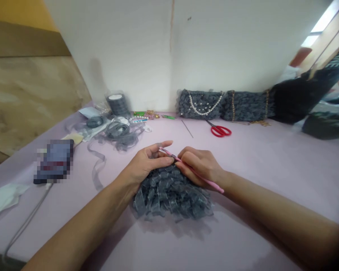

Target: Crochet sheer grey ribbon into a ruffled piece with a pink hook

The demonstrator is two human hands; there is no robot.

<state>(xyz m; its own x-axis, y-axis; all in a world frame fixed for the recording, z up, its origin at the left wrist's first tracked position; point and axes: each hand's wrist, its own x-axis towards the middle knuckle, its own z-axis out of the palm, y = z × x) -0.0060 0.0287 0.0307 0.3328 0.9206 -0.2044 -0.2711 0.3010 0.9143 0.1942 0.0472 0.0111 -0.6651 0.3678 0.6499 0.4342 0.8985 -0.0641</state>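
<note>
The largest item is the table, a flat surface in pale lilac. The ruffled workpiece is positioned at the near centre of the table, below and between the two hands. It is dark gray and built of sheer ribbon in dense, overlapping folds; the fold edges show lighter, with a slight sheen. Its outline is narrower at the top and wider at the bottom, where the lower edge is ragged and casts a shadow on the table; contact there cannot be determined. The right hand is closed around the pink hook, close to the left. The left hand pinches the workpiece's upper edge, thumb toward the wearer. The pink hook, the smallest item, slants with its tip at the left fingers.
</note>
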